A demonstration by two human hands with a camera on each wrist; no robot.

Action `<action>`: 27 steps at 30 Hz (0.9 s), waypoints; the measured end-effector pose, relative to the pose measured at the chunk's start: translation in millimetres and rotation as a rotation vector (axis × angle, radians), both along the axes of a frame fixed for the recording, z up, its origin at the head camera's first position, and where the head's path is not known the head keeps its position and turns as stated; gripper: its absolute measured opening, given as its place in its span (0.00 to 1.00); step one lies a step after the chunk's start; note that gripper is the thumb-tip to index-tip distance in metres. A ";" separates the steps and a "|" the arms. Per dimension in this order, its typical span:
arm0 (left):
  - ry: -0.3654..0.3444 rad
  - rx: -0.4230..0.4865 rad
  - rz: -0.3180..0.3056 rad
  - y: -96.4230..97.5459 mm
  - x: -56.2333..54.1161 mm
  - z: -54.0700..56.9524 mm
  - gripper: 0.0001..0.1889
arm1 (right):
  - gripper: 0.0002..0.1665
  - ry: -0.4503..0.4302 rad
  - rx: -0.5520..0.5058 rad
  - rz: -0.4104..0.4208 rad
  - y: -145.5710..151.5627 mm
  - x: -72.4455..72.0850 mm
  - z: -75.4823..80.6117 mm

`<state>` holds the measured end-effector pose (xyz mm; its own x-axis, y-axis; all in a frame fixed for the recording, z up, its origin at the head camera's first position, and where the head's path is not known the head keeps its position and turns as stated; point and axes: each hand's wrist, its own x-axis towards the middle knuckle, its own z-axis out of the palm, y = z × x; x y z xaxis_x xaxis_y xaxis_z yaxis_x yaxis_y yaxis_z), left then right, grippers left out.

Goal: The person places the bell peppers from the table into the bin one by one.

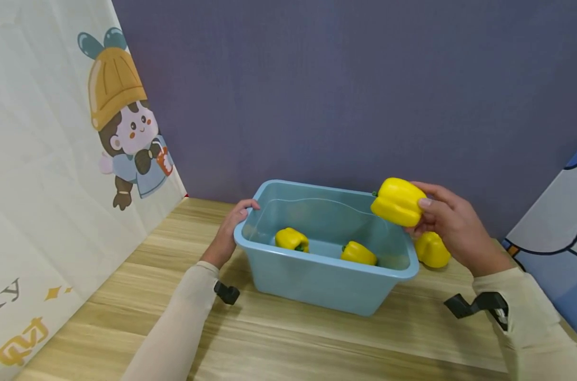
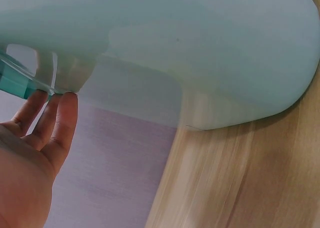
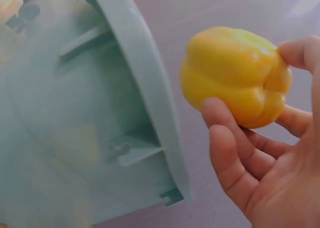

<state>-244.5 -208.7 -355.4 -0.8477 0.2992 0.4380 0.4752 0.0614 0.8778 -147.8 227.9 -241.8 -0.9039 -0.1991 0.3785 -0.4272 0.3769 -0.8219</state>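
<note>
A light blue plastic bin (image 1: 317, 280) stands on the wooden table, with one yellow bell pepper (image 1: 290, 239) at its left inside and a second yellow bell pepper (image 1: 358, 254) toward its right. My left hand (image 1: 231, 230) grips the bin's left rim; the left wrist view shows several fingertips (image 2: 67, 101) at the lip. Over the bin's right back corner, my right hand (image 1: 452, 222) holds another yellow bell pepper (image 1: 397, 202) between thumb and fingers, its green stem pointing left. In the right wrist view this bell pepper (image 3: 232, 76) is beside the bin wall (image 3: 145, 73).
Right of the bin, partly behind my right hand, one more yellow bell pepper (image 1: 432, 250) sits on the wooden table (image 1: 288, 338). A dark blue-grey panel (image 1: 340, 95) rises behind the bin. Printed white panels (image 1: 45, 132) flank the table at left and right.
</note>
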 end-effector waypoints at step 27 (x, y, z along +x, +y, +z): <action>-0.008 0.013 -0.014 -1.1 -0.9 0.1 0.27 | 0.30 -0.179 0.336 0.038 -8.1 -21.0 32.3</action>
